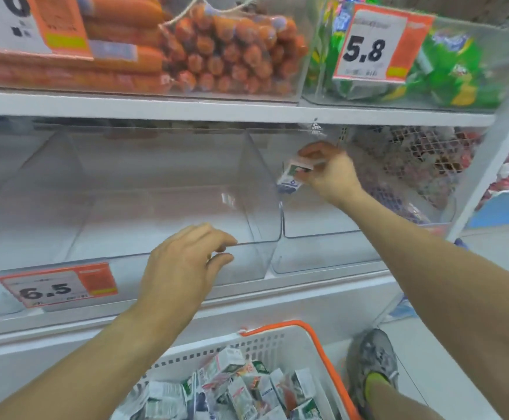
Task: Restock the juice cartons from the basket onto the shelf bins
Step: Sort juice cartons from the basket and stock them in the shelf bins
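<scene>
Clear plastic bin (265, 189): right hand (329, 174) fingers pinch boxy carton (292, 177); left hand (183, 268) fingers loosely apart.

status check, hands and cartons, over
Right hand holds juice carton inside right clear bin. Left hand rests on middle bin rim. Nothing blocking.

Two hands (183, 268), one basket (277, 341), two price tags (368, 47), one held carton (294, 175), and many cartons heaped uncountably.
</scene>
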Demonstrator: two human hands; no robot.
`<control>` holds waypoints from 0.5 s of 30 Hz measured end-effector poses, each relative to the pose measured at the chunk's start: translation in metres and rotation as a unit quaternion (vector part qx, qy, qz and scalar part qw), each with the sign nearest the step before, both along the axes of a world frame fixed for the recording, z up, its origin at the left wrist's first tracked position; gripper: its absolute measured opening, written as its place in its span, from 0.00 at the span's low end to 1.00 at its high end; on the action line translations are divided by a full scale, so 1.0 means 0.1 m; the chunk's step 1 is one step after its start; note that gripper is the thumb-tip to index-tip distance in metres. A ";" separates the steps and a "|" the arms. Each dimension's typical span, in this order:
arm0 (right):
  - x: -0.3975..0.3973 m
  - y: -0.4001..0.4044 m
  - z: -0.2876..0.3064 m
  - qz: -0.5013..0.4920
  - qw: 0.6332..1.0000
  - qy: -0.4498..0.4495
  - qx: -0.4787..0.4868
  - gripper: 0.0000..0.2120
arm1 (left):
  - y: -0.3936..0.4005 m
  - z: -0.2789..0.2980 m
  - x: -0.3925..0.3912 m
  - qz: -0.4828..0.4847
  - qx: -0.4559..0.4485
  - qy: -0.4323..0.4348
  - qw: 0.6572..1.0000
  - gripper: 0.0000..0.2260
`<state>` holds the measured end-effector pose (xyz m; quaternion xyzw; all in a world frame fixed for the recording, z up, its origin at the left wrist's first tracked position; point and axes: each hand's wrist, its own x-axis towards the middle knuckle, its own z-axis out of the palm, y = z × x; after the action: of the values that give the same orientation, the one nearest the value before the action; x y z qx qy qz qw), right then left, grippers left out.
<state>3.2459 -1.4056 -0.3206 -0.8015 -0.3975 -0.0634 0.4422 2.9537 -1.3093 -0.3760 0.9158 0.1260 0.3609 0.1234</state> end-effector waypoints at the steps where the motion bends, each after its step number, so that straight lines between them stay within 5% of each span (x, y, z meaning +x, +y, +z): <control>1: 0.11 0.17 -0.07 0.008 1.000 0.009 -0.015 0.16 | 0.02 -0.02 0.03 0.002 0.001 -0.010 1.000 0.10; 5: 0.41 0.69 -0.26 0.022 0.994 -0.020 -0.106 0.18 | 0.05 -0.06 0.07 -0.014 0.028 -0.040 0.999 0.05; 11: 0.48 1.04 -0.46 0.037 0.993 -0.036 -0.104 0.16 | 0.04 -0.08 0.07 -0.008 0.042 -0.059 0.997 0.04; 15: 0.47 0.90 -0.39 0.039 0.990 0.077 -0.109 0.22 | 0.02 -0.08 0.08 -0.009 0.047 -0.066 0.997 0.03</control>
<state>3.2931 -1.3159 -0.3593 -0.8310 -0.3981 0.0596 0.3840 2.9612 -1.3076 -0.3842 0.8956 0.0925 0.4254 0.0913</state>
